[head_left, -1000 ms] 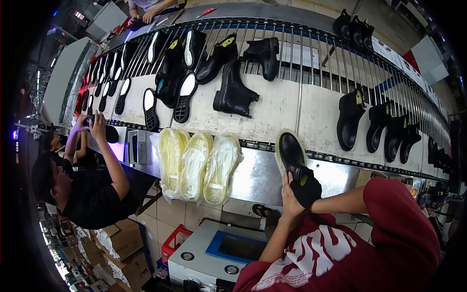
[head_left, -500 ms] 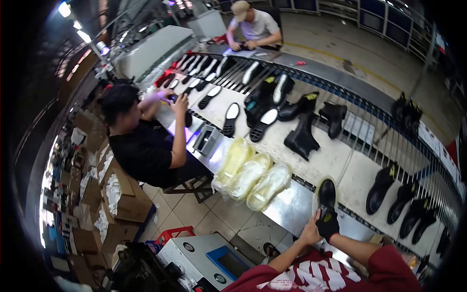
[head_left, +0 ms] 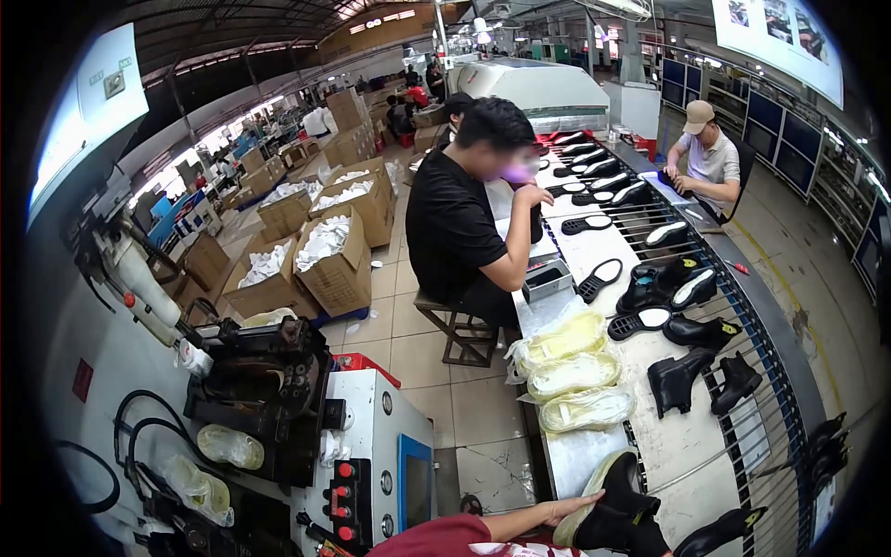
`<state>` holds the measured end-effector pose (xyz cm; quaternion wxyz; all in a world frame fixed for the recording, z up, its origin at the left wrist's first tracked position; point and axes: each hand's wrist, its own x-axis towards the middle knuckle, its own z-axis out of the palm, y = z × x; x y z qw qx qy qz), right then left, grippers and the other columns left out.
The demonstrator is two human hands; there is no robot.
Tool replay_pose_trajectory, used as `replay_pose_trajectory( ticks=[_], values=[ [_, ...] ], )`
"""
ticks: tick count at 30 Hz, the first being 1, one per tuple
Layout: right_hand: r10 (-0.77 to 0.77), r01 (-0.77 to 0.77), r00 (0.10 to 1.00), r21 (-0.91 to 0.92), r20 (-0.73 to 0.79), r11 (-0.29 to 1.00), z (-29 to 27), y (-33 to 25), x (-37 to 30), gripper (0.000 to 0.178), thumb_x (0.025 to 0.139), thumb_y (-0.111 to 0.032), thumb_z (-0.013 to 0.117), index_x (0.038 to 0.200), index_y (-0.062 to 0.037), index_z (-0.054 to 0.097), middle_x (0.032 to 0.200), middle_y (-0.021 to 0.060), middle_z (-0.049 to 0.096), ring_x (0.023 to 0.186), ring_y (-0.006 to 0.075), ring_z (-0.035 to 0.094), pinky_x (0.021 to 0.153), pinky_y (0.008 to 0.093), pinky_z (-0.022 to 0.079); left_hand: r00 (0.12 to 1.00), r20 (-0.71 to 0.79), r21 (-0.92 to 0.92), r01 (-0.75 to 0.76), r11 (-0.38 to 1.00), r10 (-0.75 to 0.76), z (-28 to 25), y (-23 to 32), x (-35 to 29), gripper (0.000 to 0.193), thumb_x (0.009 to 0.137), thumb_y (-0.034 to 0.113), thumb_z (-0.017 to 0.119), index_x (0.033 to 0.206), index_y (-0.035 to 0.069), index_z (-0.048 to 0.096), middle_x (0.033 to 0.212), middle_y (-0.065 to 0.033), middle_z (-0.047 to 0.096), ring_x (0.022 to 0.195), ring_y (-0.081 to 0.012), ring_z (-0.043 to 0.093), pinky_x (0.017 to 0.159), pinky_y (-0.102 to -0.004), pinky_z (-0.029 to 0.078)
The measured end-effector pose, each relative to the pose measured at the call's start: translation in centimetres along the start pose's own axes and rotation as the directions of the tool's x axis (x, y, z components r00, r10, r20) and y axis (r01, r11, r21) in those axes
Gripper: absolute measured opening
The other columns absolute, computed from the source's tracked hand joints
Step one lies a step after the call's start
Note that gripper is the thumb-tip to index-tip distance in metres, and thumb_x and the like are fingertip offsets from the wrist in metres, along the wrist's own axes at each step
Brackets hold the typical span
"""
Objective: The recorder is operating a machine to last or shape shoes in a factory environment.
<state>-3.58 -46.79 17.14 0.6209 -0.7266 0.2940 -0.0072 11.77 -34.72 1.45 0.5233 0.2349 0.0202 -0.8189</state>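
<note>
A black shoe (head_left: 616, 494) with a pale yellowish mould pad (head_left: 587, 494) along its sole is tilted up at the near end of the table. My bare left hand (head_left: 564, 510) closes on the pad's edge from the left. My right hand (head_left: 640, 527), in a black glove, is closed on the shoe from the other side; dark glove and dark shoe run together, so its fingers are hard to make out. Just beyond lie three yellowish pads in clear plastic (head_left: 575, 371) in a row on the metal table edge (head_left: 571, 459).
Black boots (head_left: 682, 379) and white-lined soles (head_left: 640, 322) lie on the conveyor (head_left: 687, 446). A seated co-worker in black (head_left: 469, 204) is at its left, another person in a cap (head_left: 710, 162) across it. Left stand a control box with red buttons (head_left: 371, 418) and a press (head_left: 260, 390).
My view has swung left and up, bringing the press and cartons in. The shoe with its pad has been tilted up, and my left hand has moved from the heel to the pad's edge.
</note>
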Motion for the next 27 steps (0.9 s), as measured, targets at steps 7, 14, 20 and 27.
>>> replay_pose_trajectory(
  ticks=[7,14,20,27],
  values=[
    [-0.11,0.069,0.85,0.099,0.515,0.993,2.6,-14.0,1.9,0.076,0.083,-0.03,0.074,0.15,-0.0127,0.043,0.142,0.0142,0.056,0.124,0.0325,0.057,0.103,0.0442,0.047,0.794,-0.078,-0.031,-0.607,0.794,0.603,4.2,3.5,-16.2,0.075,0.098,0.057,0.056,0.151,0.006,0.041,0.145,-0.0126,0.056,0.127,-0.0237,0.059,0.109,-0.0396,0.048],
    [-0.579,0.46,0.766,0.391,0.281,0.798,21.3,-21.4,4.9,0.064,0.087,-0.011,0.076,0.143,0.0006,0.046,0.13,0.0093,0.061,0.116,0.0199,0.06,0.102,0.0327,0.046,-0.106,-0.423,0.42,-0.903,0.091,0.9,9.8,0.5,-32.9,0.057,0.095,0.054,0.067,0.127,0.01,0.05,0.117,-0.0011,0.054,0.117,-0.0113,0.051,0.101,-0.0301,0.042],
    [-0.602,0.154,0.571,0.647,0.558,0.746,38.9,-33.2,6.6,0.042,0.098,-0.019,0.062,0.134,0.0008,0.058,0.131,0.0121,0.064,0.117,0.0205,0.062,0.103,0.0334,0.048,-0.505,-0.114,0.937,-0.341,-0.076,0.856,9.9,-8.4,-44.1,0.081,0.103,0.036,0.06,0.16,0.004,0.012,0.154,-0.0194,0.035,0.144,-0.0253,0.035,0.118,-0.0373,0.028],
    [-0.32,-0.044,0.56,0.412,0.764,0.91,61.7,-40.8,7.5,0.047,0.085,-0.024,0.079,0.122,0.0013,0.066,0.109,0.0152,0.073,0.093,0.0263,0.073,0.081,0.035,0.062,-0.522,-0.298,0.951,-0.093,0.295,0.799,6.7,-23.8,-42.5,0.062,0.101,0.031,0.064,0.153,0.006,0.041,0.159,-0.0171,0.038,0.148,-0.0302,0.033,0.122,-0.0404,0.023]
  ],
)
